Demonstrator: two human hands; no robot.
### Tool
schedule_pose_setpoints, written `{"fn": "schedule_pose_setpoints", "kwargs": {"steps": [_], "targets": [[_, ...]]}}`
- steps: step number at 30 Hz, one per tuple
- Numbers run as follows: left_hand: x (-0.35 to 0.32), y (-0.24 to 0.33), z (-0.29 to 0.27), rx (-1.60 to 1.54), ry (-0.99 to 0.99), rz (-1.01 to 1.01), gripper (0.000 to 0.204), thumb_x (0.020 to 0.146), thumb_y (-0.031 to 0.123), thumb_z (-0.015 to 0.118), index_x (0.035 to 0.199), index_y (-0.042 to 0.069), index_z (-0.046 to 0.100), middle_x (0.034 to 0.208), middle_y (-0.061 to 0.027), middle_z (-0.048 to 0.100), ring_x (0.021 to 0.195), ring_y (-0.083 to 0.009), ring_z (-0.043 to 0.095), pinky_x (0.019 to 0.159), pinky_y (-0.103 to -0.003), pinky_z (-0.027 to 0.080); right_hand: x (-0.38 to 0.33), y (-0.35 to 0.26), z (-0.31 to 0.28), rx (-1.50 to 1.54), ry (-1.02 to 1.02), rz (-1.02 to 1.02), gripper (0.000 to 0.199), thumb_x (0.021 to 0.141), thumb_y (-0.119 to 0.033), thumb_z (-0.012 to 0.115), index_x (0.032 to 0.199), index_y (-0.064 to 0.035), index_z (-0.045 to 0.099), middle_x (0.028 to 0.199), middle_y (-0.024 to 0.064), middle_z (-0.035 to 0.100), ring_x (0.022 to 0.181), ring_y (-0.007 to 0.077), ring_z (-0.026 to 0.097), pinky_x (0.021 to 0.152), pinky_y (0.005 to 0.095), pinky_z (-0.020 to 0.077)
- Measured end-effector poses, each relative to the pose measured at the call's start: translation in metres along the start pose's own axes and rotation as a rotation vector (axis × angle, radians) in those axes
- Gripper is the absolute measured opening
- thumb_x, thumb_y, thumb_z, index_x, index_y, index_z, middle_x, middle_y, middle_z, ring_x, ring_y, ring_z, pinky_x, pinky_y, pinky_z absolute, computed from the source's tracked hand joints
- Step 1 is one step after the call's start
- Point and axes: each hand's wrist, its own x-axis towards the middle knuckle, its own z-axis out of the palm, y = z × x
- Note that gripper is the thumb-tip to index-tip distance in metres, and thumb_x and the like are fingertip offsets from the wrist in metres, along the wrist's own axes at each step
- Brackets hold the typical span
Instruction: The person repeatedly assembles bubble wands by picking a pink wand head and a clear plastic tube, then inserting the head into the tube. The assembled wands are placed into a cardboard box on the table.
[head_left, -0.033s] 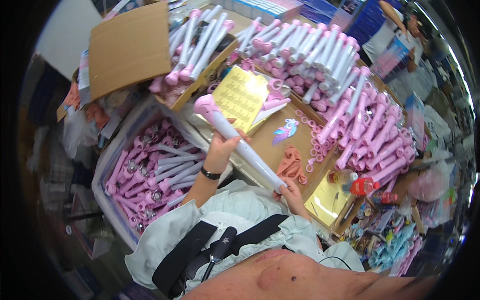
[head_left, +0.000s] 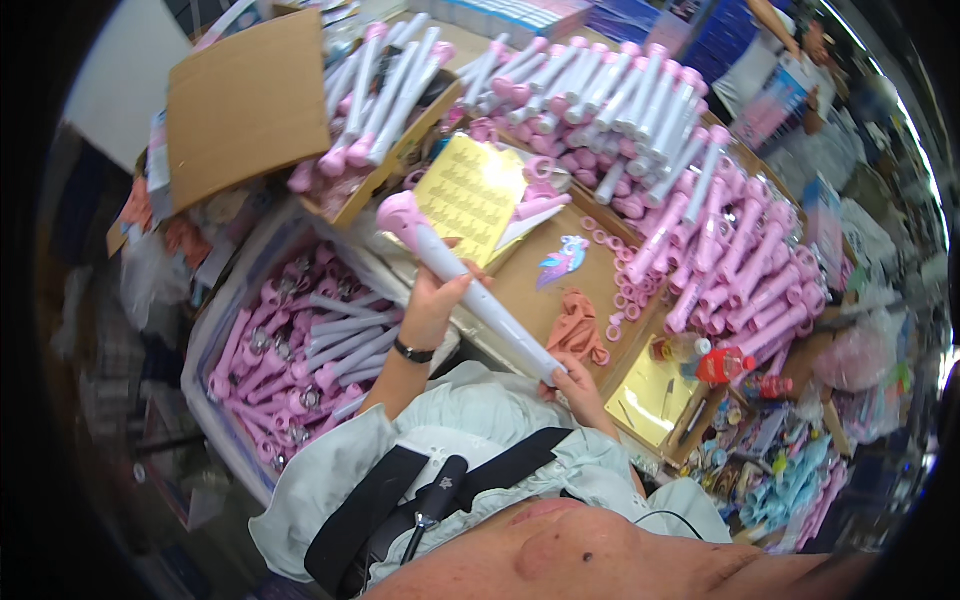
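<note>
My left hand [head_left: 432, 305], with a black band at its wrist, is wrapped round the upper part of a pink-and-white plastic wand [head_left: 505, 328]. The wand slants from its bulbous pink end at upper left down to its white end at lower right. That white end is gripped by the fingers of my right hand [head_left: 574, 388]. Beneath and beyond the wand lies a shallow cardboard tray [head_left: 520, 285]. On it are a blue-and-purple unicorn-shaped piece [head_left: 564, 262], a crumpled orange cloth [head_left: 577, 328] and several pink rings [head_left: 625, 292]. A yellow sticker sheet [head_left: 468, 195] lies by the wand's pink end.
A bin [head_left: 215, 290] of pink and white parts stands at left. More wands [head_left: 640, 95] are piled along the back and right. A cardboard flap [head_left: 245, 105] rises at upper left. Bottles [head_left: 722, 366] stand at right. Another person [head_left: 770, 60] is at the far right.
The whole view has shifted slightly, so the surroundings sit a little further left. Both hands keep their hold on the wand.
</note>
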Motion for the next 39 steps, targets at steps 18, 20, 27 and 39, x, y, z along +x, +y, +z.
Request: {"fn": "schedule_pose_setpoints", "kwargs": {"steps": [18, 20, 27, 39], "targets": [[-0.029, -0.031, 0.032, 1.223, -0.828, 0.155, 0.047, 0.079, 0.020, 0.065, 0.120, 0.003, 0.049, 0.090, -0.0205, 0.061, 0.081, -0.0374, 0.057, 0.070, -0.041, 0.046, 0.041, -0.026, -0.042, 0.006, 0.091, -0.185, 0.031, 0.087, -0.021, 0.060, 0.112, -0.0065, 0.051, 0.088, -0.0019, 0.057, 0.075, 0.0067, 0.054, 0.065, 0.0221, 0.0446], [-0.036, -0.033, 0.026, 1.310, -0.792, 0.180, 0.048, 0.078, 0.023, 0.065, 0.118, 0.001, 0.049, 0.086, -0.0203, 0.060, 0.080, -0.0373, 0.057, 0.069, -0.043, 0.045, 0.068, -0.042, -0.080, 0.139, 0.332, -0.094, 0.026, 0.090, -0.025, 0.056, 0.107, -0.0055, 0.052, 0.087, 0.0008, 0.060, 0.069, 0.0069, 0.054, 0.056, 0.0202, 0.0417], [-0.077, -0.038, -0.008, 1.592, -0.504, 0.101, 0.045, 0.077, 0.029, 0.064, 0.110, 0.000, 0.053, 0.081, -0.0183, 0.062, 0.076, -0.0354, 0.059, 0.065, -0.044, 0.045, 0.178, -0.112, -0.239, -0.311, 0.752, -0.254, 0.040, 0.081, -0.045, 0.063, 0.082, -0.0060, 0.056, 0.057, -0.0010, 0.048, 0.042, 0.0084, 0.039, 0.038, 0.0233, 0.0285], [-0.151, -0.052, -0.022, 1.692, -0.118, -0.216, 0.046, 0.079, 0.038, 0.062, 0.112, 0.007, 0.054, 0.082, -0.0181, 0.061, 0.075, -0.0363, 0.060, 0.066, -0.045, 0.047, 0.313, -0.113, -0.364, -1.205, 0.866, -0.024, 0.066, 0.080, -0.047, 0.055, 0.122, 0.0031, 0.048, 0.098, 0.0258, 0.061, 0.089, 0.0374, 0.060, 0.079, 0.0425, 0.0472]]}}
